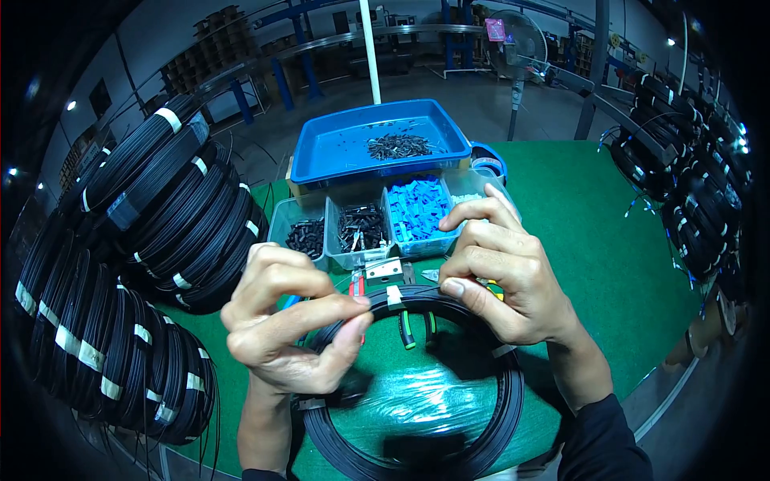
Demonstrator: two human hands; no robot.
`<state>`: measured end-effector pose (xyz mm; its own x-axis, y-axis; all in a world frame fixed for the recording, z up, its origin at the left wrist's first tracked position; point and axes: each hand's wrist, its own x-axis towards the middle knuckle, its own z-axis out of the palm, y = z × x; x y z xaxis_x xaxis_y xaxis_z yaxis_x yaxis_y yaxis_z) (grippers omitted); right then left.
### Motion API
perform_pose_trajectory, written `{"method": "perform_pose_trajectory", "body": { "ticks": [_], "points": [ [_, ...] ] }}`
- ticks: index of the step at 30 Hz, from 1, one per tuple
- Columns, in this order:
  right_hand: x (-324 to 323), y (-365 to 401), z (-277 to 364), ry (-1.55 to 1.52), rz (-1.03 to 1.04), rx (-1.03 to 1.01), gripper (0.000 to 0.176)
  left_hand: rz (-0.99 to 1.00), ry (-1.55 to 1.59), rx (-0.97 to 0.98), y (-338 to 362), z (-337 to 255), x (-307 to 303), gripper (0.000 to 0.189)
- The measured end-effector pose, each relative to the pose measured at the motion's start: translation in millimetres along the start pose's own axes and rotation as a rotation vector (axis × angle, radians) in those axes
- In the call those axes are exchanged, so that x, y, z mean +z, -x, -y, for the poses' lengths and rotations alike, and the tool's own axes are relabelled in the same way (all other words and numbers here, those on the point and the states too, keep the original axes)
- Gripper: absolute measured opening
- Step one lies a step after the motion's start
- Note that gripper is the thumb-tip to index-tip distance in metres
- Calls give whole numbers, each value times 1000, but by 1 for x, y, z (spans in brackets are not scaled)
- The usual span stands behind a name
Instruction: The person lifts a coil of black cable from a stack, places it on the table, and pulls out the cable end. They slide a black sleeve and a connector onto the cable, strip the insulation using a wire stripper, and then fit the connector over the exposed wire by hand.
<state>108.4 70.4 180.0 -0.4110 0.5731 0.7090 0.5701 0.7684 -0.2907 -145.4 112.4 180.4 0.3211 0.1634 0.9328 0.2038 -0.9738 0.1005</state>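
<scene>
A coil of black cable [508,401], bound with pieces of white tape, lies on the green table below both hands. My left hand [293,321] is over the coil's upper left side, thumb and forefinger pinched together; anything between them is too small to make out. Above the coil's upper right side is my right hand [505,276], its fingers curled toward the thumb, and what it grips is hidden. Between the hands, a small metal block fixture [385,271] stands behind the coil. Green-and-black tool handles [407,330] show inside the ring, and pliers partly show behind my right hand.
Clear bins hold black parts [359,228], blue connector housings [417,210] and pale pieces. Behind them sits a blue tray [337,164] with a pile of dark pieces. Stacked cable coils [188,212] crowd the left; more coils [694,192] are at the right. A fan [517,48] stands beyond.
</scene>
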Motion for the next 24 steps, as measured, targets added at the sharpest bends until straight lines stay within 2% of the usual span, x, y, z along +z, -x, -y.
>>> {"method": "perform_pose_trajectory", "body": {
  "ticks": [3,6,12,14,18,21,24],
  "points": [
    [0,-1,5,40,14,-44,7,91,-62,-50,-3,-9,9,36],
    [3,-2,9,-1,28,-59,7,107,-48,39,2,-5,15,30],
    [-2,0,-8,70,5,-59,6,99,3,-12,0,3,4,24],
    [-1,-2,-7,90,13,-67,6,95,8,-21,2,4,3,28],
    [7,-2,-5,23,39,-110,8,143,15,-177,-3,-8,15,31],
    [9,-3,-10,-8,65,-121,8,150,20,-124,5,-4,20,23],
    [6,-3,-20,-1,66,-113,9,95,-8,-154,3,-5,16,19]
  ]
}}
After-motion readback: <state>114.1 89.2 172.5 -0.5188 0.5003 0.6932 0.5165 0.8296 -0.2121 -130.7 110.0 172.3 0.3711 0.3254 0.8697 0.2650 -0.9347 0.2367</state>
